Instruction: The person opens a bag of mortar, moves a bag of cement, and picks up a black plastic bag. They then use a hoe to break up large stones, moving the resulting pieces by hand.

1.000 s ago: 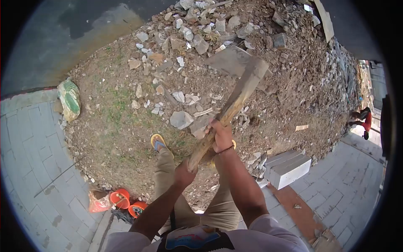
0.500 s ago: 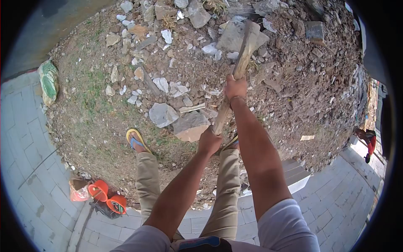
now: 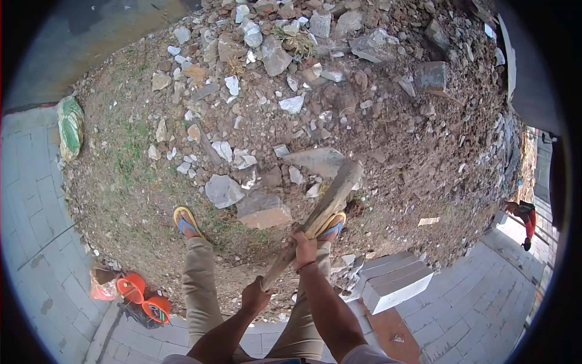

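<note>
A long wooden handle [image 3: 324,212] slants from low centre up to the right in front of my body. My left hand [image 3: 256,296] is closed round its lower end, and my right hand [image 3: 304,250] grips it farther up, near its middle. The handle's far end lies over a flat grey slab [image 3: 321,161]; whatever tool head it has cannot be made out. Left of the handle, a squarish stone [image 3: 264,211] and a pale grey stone [image 3: 224,191] rest on the soil in front of my sandalled feet.
Rubble and broken stones [image 3: 276,56] cover the ground ahead. A green sack [image 3: 71,128] lies at the left edge, two orange buckets [image 3: 131,287] at lower left. Pale blocks [image 3: 395,281] stand at lower right. A person in red [image 3: 528,222] is at the far right.
Both hands and the wooden handle have come down and closer to my body. The flat slab now lies nearer to my feet. My view has shifted slightly.
</note>
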Demonstrator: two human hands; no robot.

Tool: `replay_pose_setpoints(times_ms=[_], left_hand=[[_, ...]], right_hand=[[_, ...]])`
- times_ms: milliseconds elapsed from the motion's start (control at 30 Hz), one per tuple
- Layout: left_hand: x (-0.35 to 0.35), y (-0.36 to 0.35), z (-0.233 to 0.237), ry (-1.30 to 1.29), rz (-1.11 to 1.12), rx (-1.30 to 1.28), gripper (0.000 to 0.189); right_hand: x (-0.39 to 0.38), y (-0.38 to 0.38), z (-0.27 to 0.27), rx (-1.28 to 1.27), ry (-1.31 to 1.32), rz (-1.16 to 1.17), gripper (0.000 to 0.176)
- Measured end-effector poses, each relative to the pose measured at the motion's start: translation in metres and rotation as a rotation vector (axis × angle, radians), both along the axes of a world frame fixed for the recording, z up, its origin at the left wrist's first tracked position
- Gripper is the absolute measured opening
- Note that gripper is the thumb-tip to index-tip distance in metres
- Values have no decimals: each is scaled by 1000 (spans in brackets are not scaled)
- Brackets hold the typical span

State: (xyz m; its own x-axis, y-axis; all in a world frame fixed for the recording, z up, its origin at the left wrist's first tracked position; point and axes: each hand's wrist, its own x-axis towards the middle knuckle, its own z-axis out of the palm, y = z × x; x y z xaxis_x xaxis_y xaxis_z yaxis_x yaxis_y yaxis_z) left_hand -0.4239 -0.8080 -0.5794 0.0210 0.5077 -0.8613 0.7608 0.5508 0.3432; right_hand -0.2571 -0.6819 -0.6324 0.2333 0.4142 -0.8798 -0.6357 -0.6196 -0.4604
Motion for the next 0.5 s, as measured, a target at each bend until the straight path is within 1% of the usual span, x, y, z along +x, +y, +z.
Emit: replay_pose_setpoints(times_ms=[67, 100, 167, 200, 233, 267, 300, 333, 367, 400, 433, 467, 500], left_hand=[[-7, -11, 20, -1, 36, 0, 33], [-10, -3, 17, -8, 38, 19, 33], [-9, 21, 19, -58, 67, 199, 33], [-1, 45, 13, -119, 141, 282, 33], [14, 97, 15, -181, 210, 366, 33], [29, 149, 18, -290, 260, 409, 35], [48, 199, 11, -380, 303, 565, 35], [66, 263, 32, -357, 282, 664, 35], [81, 315, 36, -422, 286, 735, 37], [90, 372, 57, -460, 260, 764, 38], [99, 420, 70, -454, 275, 798, 41], [105, 461, 74, -459, 268, 858, 45], [107, 498, 85, -480, 259, 839, 47]], right_hand=[[-19, 0, 38, 34, -44, -18, 13], [-22, 11, 52, 54, -51, -16, 13], [-26, 39, 90, 208, -57, 15, 17], [-19, 66, 109, 297, -118, 63, 19], [-10, 112, 136, 386, -179, 107, 21], [1, 156, 158, 503, -194, 93, 23], [9, 202, 183, 600, -233, 70, 26], [20, 250, 214, 715, -313, 131, 29], [29, 296, 236, 837, -380, 157, 37], [32, 339, 257, 964, -449, 134, 43], [34, 379, 271, 1073, -591, 133, 46], [36, 416, 279, 1112, -726, 137, 42], [34, 450, 279, 1117, -791, 112, 39]])
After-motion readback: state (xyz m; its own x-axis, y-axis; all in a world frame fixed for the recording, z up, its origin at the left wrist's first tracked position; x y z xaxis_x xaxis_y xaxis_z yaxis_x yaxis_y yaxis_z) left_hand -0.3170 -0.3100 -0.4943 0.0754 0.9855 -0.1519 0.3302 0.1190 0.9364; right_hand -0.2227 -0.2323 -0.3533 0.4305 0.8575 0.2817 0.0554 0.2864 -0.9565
